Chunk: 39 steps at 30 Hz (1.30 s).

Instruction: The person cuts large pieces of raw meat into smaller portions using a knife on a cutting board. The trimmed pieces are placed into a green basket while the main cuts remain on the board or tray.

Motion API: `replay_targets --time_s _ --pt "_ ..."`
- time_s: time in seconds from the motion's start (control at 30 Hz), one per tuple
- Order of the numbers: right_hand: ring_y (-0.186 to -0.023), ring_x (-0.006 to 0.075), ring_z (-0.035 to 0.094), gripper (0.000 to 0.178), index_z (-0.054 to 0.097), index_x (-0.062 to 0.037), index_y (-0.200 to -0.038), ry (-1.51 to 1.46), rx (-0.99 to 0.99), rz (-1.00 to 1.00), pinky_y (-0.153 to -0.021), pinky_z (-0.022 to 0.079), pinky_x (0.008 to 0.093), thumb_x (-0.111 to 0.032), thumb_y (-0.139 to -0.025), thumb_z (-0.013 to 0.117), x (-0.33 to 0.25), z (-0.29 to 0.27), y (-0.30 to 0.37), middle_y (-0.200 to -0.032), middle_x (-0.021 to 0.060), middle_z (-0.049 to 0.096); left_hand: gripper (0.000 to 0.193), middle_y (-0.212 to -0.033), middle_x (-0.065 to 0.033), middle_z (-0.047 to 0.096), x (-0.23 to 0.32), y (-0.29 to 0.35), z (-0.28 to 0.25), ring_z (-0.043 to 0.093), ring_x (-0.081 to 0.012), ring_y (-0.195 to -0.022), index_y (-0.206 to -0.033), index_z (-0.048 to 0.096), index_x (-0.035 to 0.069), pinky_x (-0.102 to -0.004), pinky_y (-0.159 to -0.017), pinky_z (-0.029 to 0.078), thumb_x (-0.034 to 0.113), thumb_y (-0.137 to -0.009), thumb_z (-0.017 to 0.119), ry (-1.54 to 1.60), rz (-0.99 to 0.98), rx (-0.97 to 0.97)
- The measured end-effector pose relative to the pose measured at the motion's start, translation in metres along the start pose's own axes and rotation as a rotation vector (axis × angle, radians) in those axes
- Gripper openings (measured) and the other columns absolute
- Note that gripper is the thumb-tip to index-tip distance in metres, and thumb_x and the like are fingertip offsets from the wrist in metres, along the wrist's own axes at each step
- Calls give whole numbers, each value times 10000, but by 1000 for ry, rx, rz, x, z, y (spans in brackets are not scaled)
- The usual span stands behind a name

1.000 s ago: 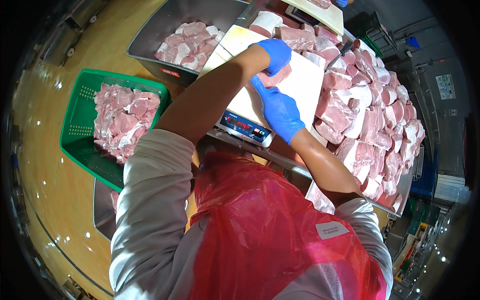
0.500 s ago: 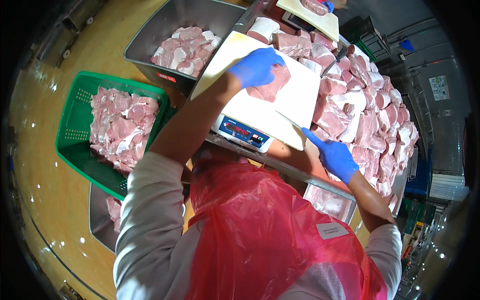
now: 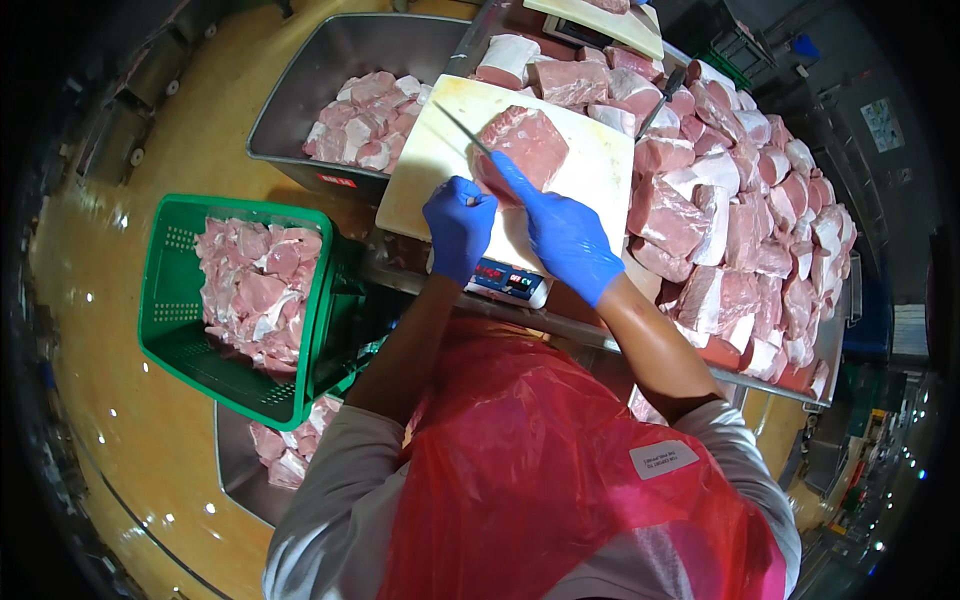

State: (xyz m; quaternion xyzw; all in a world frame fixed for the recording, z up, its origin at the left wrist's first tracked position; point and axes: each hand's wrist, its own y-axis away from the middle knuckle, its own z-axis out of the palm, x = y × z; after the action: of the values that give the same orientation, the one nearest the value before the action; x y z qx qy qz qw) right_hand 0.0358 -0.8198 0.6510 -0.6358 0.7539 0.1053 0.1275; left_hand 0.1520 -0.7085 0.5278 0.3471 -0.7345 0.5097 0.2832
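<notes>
A pink slab of raw meat (image 3: 535, 147) lies on a white cutting board (image 3: 425, 128), which rests over a digital scale (image 3: 508, 283). My right hand (image 3: 572, 240), in a blue glove, grips a knife (image 3: 462, 128), its index finger stretched along the tool. The thin blade points to the far left, over the slab's left edge. By the slab's near left corner, my left hand (image 3: 460, 228), also blue-gloved, is closed with its fingers curled in. Whatever it may pinch is too hidden to name.
Many meat chunks (image 3: 735, 215) are heaped on the right, with a dark-handled tool (image 3: 662, 100) among them. On the left stand a green basket (image 3: 318, 330) and a grey metal tub (image 3: 290, 95), both holding meat pieces. Another scale with a board (image 3: 640, 32) sits at the back.
My right hand has swung from the board's right edge to over the slab with the knife. My left hand has come off the slab's top and drawn nearer, its fingers now curled.
</notes>
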Motion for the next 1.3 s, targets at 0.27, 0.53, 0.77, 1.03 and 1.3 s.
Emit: replay_targets --time_s 0.27,0.53,0.77,1.03,1.3 --pt "-796 368 706 723 283 -332 -1572 212 -128 -52 -628 560 472 -72 -934 499 37 26 18 -996 180 702 233 -620 -108 582 17 -1 -14 572 -261 -548 -639 533 39 -420 -547 439 117 -696 745 -127 -307 -167" --pt "-680 370 681 861 163 -362 -1611 347 -528 45 -621 571 448 -47 -918 566 137 -58 137 -913 223 674 146 -789 -30 662 3 -17 -124 595 -112 -724 -872 697 28 -296 -688 512 80 -751 762 -19 -482 -95" --pt "-612 115 587 187 521 -64 -1130 -946 99 540 -531 478 265 -240 -1071 494 131 -16 134 -791 38 589 217 -948 -174 713 -52 -29 -307 687 -306 -903 -1033 694 -13 -420 -847 526 50 -828 663 -1005 -353 -185" --pt "-763 155 608 190 623 -38 -1121 -1591 260 597 -722 547 319 -185 -1028 547 86 21 -47 -889 44 636 521 -1212 -61 599 -6 -43 -44 639 -287 -1090 -1444 457 105 -489 -843 579 301 -991 622 1168 -898 -517" --pt "-782 144 633 260 602 29 -1120 -1546 520 -55 -754 553 288 -206 -1012 567 15 -91 -47 -961 97 665 153 -885 -6 562 -52 -143 -30 544 -133 -763 -1069 600 69 -299 -752 530 193 -1008 535 692 -334 255"
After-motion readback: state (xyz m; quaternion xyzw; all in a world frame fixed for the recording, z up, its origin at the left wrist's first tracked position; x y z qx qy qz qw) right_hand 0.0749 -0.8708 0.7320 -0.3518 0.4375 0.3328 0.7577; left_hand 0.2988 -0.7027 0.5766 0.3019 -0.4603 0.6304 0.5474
